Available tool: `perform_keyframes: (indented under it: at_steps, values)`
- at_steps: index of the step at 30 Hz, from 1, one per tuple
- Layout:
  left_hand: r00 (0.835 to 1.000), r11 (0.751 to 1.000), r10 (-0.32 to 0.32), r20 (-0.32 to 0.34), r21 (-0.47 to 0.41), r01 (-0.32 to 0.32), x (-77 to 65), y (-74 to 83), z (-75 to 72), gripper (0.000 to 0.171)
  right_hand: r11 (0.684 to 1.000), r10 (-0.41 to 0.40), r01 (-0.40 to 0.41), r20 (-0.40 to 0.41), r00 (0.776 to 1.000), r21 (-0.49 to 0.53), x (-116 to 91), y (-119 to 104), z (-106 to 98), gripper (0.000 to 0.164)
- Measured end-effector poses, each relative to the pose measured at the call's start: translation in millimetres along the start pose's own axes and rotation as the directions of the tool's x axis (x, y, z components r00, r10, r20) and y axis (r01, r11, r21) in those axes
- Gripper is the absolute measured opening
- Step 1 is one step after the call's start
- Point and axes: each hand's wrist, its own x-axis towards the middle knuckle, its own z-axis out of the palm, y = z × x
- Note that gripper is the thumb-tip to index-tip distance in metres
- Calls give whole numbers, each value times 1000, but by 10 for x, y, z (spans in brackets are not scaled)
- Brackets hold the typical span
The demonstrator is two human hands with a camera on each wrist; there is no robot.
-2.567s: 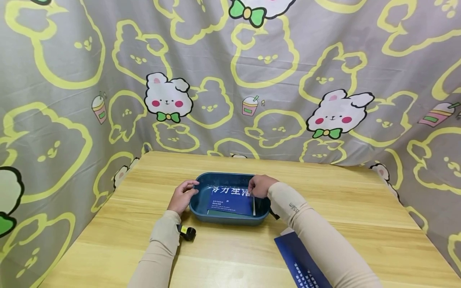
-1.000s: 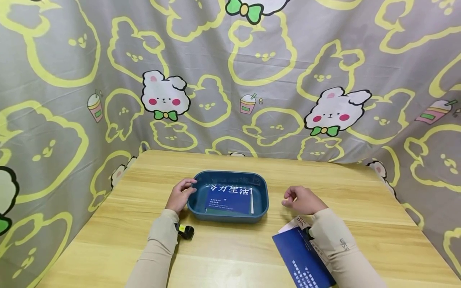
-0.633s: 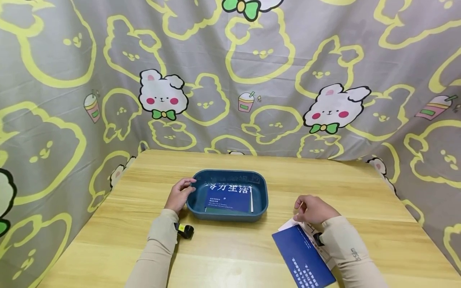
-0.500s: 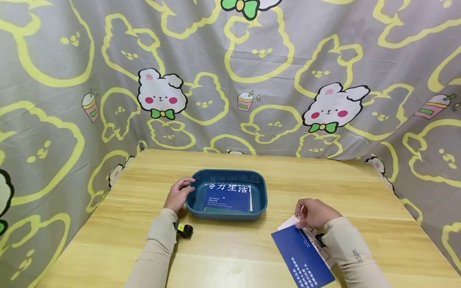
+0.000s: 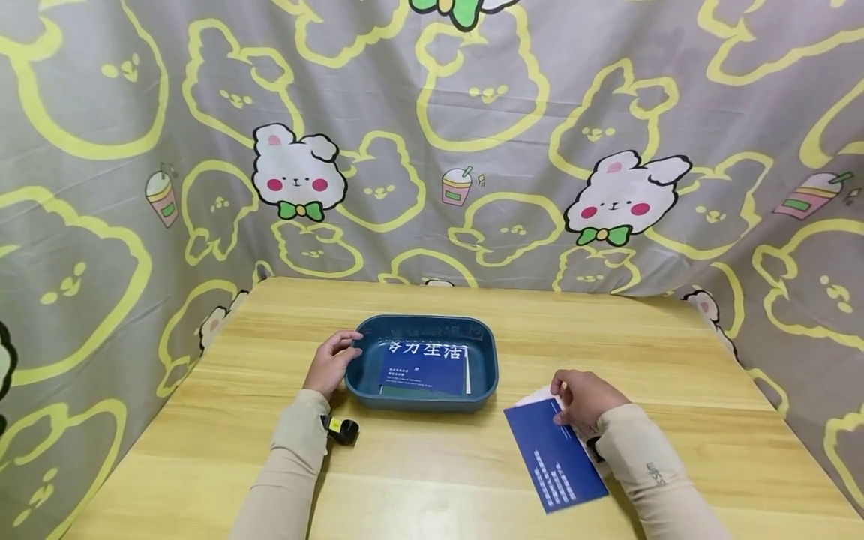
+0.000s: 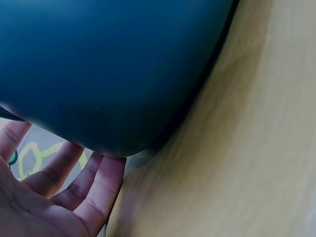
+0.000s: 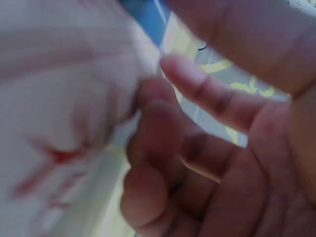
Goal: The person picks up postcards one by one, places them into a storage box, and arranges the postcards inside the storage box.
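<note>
A dark blue-green rectangular tub with rounded corners stands on the table. Inside lies a blue card with large white characters, over green and white edges of other cards. My left hand is at the tub's left end; the left wrist view shows its extended fingers touching the outer wall. To the right of the tub, my right hand pinches the top edge of another blue card with white writing. A pale card peeks out behind it; its pale, red-marked face is blurred in the right wrist view.
The wooden tabletop carries the tub and cards. A patterned grey curtain with bear drawings encloses the back and both sides. A black wrist camera sits on the left wrist.
My right hand has left the tub, moved right and down to the cards, and now pinches the blue card, which has shifted up and left. The left hand stays at the tub.
</note>
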Motion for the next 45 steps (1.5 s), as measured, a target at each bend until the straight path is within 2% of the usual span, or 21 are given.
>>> perform_keyframes:
  at_steps: [4, 8, 10, 16, 25, 31, 41, 45]
  values:
    - [1000, 1000, 4, -6, 1, -4, 2, 6, -8, 28, 994, -43, 34, -91, 995, -105, 53, 37, -30, 30]
    - [1000, 1000, -1, -10, 2, 1, 4, 1, -11, 28, 991, -21, 11, -76, 997, -132, 68, 45, -44, 58]
    - [1000, 1000, -2, -9, -3, 2, 7, -3, -8, 28, 992, 5, -13, -64, 998, -128, 68, 44, -45, 66]
    - [1000, 1000, -4, -8, 3, 4, 12, -14, 5, 27, 992, 20, -30, -80, 997, -125, 80, 79, -36, 54]
    - [1000, 1000, -1, -3, 11, 1, 15, -19, 0, 27, 997, -2, -4, -84, 997, -77, 86, 126, -45, 55]
    - [1000, 1000, 2, -3, 9, -2, 8, -14, 0, 27, 1000, 12, -14, -100, 995, -18, 97, 131, -56, 57]
    - [1000, 1000, -4, 3, -1, 4, 9, -12, -6, 27, 999, 14, -8, -119, 993, 48, 85, 135, -96, 66]
    - [1000, 1000, -6, 2, -6, 6, 6, -5, -2, 27, 994, 30, -18, -106, 994, 105, 93, 137, -110, 62]
